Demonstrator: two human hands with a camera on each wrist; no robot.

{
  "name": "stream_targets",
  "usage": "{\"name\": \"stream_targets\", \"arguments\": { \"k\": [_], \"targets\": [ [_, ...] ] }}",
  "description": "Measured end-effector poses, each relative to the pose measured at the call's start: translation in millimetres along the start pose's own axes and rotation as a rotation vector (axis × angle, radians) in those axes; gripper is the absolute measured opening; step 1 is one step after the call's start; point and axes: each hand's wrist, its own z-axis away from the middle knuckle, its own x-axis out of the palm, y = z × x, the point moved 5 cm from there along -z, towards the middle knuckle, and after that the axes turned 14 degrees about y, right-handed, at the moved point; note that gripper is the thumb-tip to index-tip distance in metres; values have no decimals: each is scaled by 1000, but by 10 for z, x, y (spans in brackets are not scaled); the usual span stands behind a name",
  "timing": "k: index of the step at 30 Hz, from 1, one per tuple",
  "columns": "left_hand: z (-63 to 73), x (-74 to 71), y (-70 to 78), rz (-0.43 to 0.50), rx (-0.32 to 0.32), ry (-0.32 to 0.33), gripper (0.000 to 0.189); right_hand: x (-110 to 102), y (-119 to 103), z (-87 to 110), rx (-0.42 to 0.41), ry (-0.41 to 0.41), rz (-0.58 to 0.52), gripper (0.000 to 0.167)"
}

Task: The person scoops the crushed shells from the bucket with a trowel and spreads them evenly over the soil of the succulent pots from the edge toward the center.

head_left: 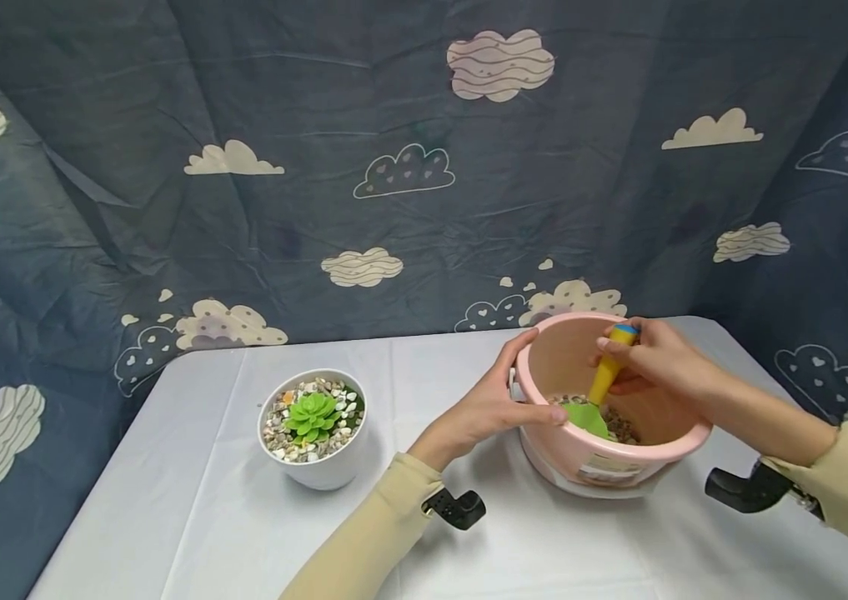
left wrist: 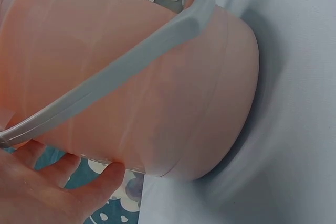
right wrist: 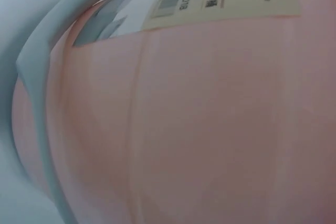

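Observation:
A pink bucket [head_left: 562,442] stands tilted on the table, its rim lower on the right. Small mixed pebbles [head_left: 622,427] lie in its bottom. My left hand [head_left: 487,404] holds the bucket's left side, thumb at the front rim and fingers against the outer wall. Inside the opening, my right hand [head_left: 659,358] grips a toy shovel [head_left: 605,379] by its yellow, blue-tipped handle. The green blade points down, close to the pebbles and near the front wall. In the right wrist view only the bucket's outer wall [right wrist: 199,103] and label show; the right hand is hidden there.
To the left stands a white pot [head_left: 322,473] with a green succulent [head_left: 313,417] amid pebbles. A pale grey handle [left wrist: 121,80] hangs down the bucket's outer side. Behind the white-covered table [head_left: 221,533] hangs a dark cloud-patterned curtain [head_left: 303,225].

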Motion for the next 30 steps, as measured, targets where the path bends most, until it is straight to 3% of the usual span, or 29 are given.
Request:
{"name": "stream_targets", "arguments": {
  "k": [11, 20, 30],
  "targets": [
    [12, -20, -69, -23, -22, -17, 96, -74, 9, -24, 16, 7, -110, 48],
    [-6, -23, -34, -13, -2, -15, 97, -377, 14, 52, 71, 31, -163, 46],
    [1, -18, -20, 12, -16, -2, 99, -565, 150, 198, 223, 59, -434, 35]
  ]
}}
